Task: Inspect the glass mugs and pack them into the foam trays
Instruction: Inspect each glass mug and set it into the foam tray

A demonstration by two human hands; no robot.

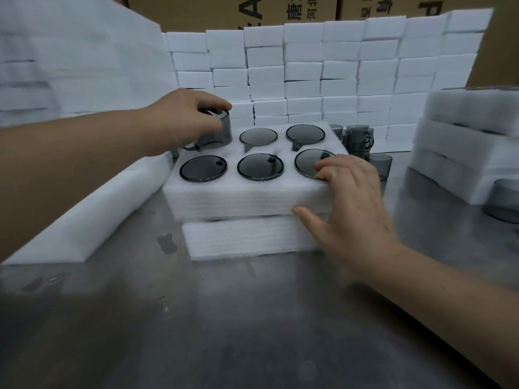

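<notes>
A grey metal table (pixel 252 318) fills the foreground, scuffed and dully reflective. On it lies a white lower foam tray (pixel 247 240), and stacked on that sits an upper foam tray (pixel 238 197) with six round pockets in two rows. The right hand (pixel 351 197) rests on this tray's near right corner, fingers relaxed and spread, fingertips lying on the base of the front-right mug (pixel 304 161) and the thumb against the tray's front wall. Two more front-row mugs (pixel 202 168) sit upside down in their pockets, bases flush with the foam, and two back-row mugs (pixel 258 136) fill the middle and right pockets behind them. At the back left pocket the left hand (pixel 185 119) grips an inverted grey glass mug (pixel 222 133) from above, fingers curled round its base, the mug partly down in the foam with its handle toward the near left. A long foam sheet (pixel 92 217) lies to the left. Behind the tray stand loose mugs (pixel 359 138), and to the right a stack of foam trays (pixel 463 153). A wall of foam blocks (pixel 323 71) backs the table, with cardboard cartons (pixel 224 9) behind.
</notes>
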